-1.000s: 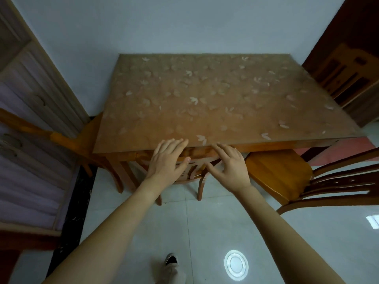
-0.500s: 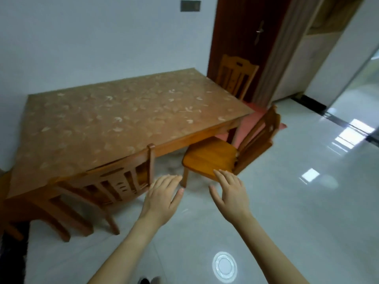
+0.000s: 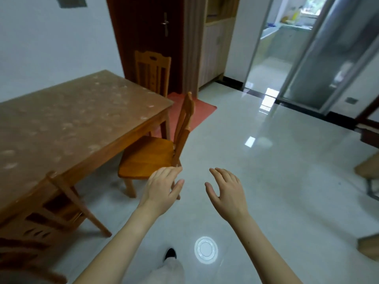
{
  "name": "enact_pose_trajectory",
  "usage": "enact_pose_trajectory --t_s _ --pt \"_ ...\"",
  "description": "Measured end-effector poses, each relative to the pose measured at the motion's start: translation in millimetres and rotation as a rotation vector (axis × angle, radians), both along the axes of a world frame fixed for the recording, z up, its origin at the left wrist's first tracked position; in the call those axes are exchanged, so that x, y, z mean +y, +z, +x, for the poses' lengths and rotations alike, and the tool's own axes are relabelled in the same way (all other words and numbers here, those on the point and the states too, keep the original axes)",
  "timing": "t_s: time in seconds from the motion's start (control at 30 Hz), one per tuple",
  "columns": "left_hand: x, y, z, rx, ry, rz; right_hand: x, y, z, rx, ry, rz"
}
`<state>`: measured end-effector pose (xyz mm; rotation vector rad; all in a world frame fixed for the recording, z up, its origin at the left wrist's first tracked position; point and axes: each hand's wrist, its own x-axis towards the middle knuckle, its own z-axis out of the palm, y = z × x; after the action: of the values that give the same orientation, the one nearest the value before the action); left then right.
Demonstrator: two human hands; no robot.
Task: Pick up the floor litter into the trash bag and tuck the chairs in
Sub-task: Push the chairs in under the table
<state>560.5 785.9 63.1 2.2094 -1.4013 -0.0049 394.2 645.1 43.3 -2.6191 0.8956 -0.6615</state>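
Note:
A wooden chair stands pulled out from the long side of the brown dining table, its seat mostly outside the table edge. My left hand hovers with relaxed fingers just in front of that chair's near seat corner, holding nothing. To its right my right hand is empty too, fingers spread, above the bare floor. At the lower left a second wooden chair sits tucked under the table. No litter or trash bag shows.
A third chair stands at the table's far end before a dark wooden door, with a red mat on the floor. Glossy white tiles stretch right toward a glass sliding door. Brown furniture parts show at the right edge.
My hands left the back of the tucked chair, and my view swung right. Both empty hands now hover near the pulled-out chair.

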Motion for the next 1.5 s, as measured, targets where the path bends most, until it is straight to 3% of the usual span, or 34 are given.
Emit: enact_pose_trajectory --t_s 0.37,0.63,0.8,1.07,1.5 --pt "-198 -43 25 0.041 -0.169 0.057 -168 -26 5 0.077 -0.121 0.020" --pt "-366 -12 87 0.038 -0.182 -0.059 -329 7 61 0.084 -0.144 -0.009" --pt "-419 -5 125 0.012 -0.120 -0.046 -395 10 107 0.062 -0.072 -0.007" --pt "-454 -47 176 0.037 0.202 0.070 -490 -21 214 0.095 0.252 0.059" --pt "-495 -42 210 0.117 0.997 0.032 -592 -6 402 0.081 1.077 0.012"
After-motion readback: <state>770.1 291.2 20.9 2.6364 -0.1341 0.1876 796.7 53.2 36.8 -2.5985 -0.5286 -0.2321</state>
